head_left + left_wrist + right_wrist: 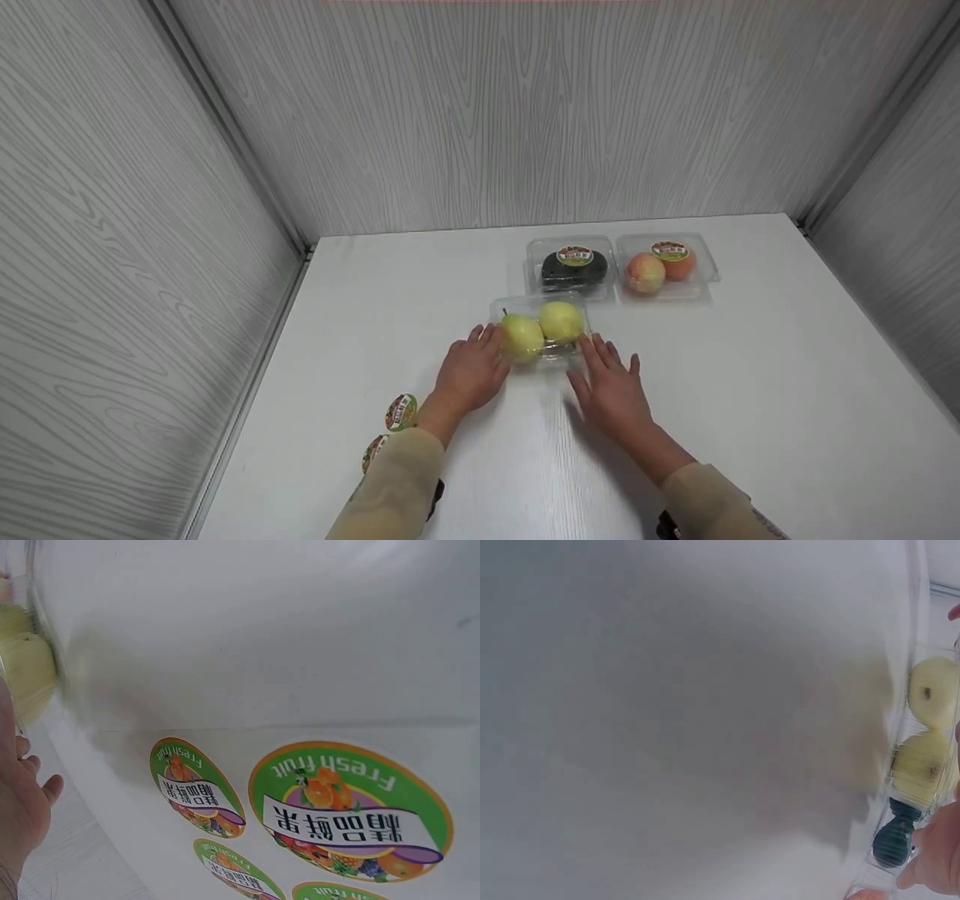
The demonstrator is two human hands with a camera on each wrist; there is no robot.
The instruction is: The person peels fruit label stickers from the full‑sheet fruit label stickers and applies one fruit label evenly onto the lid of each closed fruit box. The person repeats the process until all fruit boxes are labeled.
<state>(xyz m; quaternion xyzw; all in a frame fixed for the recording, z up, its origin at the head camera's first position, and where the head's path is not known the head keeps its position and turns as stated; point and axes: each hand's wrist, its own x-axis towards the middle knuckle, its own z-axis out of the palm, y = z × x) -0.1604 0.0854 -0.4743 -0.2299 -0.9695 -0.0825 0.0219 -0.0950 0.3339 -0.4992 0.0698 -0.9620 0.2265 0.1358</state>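
A clear plastic clamshell box (551,352) holds two yellow-green pears (561,322). My left hand (471,373) is at its left side, the fingers bent slightly against the edge, beside the stemmed pear (523,337). At the right front corner, the fingertips of my right hand (613,394) touch the box with the fingers extended and spread. The right wrist view shows the pears (934,692) through the box wall, close to the right hand (939,849). No label shows on the lid of this box.
Behind stand two labelled clear boxes, one with dark green fruit (562,276), one with a red-yellow fruit (645,273) and an orange one (681,267). Oval "Fresh fruit" stickers (350,811) lie near my left forearm. A grained white panel (480,112) closes off the back.
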